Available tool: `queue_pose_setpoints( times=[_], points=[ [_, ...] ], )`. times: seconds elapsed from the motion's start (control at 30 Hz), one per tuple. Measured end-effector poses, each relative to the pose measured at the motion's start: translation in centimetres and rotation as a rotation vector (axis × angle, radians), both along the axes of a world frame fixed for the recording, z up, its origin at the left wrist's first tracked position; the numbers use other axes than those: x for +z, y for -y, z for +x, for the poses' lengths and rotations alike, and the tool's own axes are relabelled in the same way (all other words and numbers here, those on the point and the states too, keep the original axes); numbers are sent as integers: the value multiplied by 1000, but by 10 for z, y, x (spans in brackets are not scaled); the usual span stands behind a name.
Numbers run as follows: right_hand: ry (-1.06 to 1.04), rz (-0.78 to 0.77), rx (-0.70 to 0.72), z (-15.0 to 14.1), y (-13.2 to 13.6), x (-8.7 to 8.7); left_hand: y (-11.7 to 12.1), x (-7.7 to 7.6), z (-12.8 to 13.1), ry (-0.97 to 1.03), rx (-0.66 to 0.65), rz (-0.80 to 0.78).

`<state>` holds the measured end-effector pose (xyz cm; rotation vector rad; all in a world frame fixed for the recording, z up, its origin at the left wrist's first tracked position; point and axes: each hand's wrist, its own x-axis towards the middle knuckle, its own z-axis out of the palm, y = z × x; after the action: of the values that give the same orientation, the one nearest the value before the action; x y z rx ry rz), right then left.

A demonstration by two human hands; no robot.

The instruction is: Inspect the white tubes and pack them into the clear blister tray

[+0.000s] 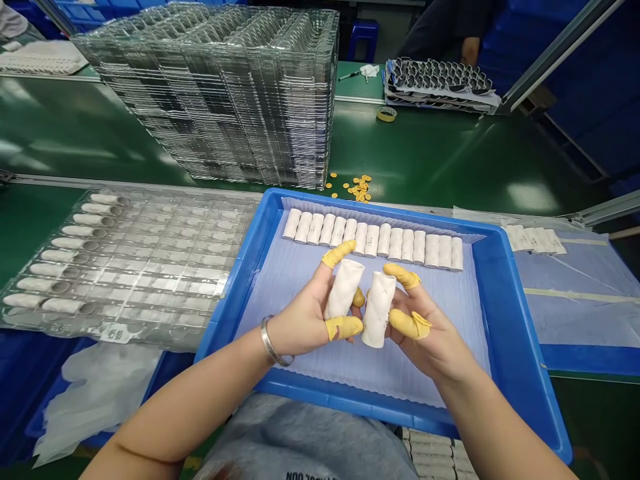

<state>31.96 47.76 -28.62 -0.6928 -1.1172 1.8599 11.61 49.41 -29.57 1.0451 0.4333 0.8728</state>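
My left hand (pixel 320 307), with yellow finger cots and a silver bracelet on the wrist, is closed around a white cylinder (pixel 344 290) that leans to the right. Beside it, my right hand (pixel 415 320), also in yellow finger cots, grips a second white cylinder (pixel 379 310) with small dark marks on its side. Both cylinders are held close together above a blue tray (pixel 530 353). Along the tray's far side lies a row of similar white cylinders (pixel 373 241) on a pale ribbed liner (pixel 310 363).
At left, a clear compartment tray (pixel 165 253) holds several white cylinders along its left edge. Behind stands a tall stack of clear trays (pixel 240 100). Yellow discs (pixel 360 190) lie scattered near it. More cylinders (pixel 534 240) rest at right. A tape roll (pixel 387 114) lies farther back.
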Motion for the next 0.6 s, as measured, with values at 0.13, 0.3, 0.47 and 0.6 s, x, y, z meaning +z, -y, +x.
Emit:
queue_pose_setpoints(
  times=[0.13,0.3,0.47,0.6],
  points=[
    [-7,4,3,2,-1,1,-3,-2,-2,88,-91,18],
    [2,-3,3,5,-1,2,-4,-6,-5,139,-129,-6],
    [12,6,-7,4,-2,2,0,0,-5,97,-112,100],
    [25,1,-15,4,-2,2,1,0,-6,17,-67,71]
  ],
)
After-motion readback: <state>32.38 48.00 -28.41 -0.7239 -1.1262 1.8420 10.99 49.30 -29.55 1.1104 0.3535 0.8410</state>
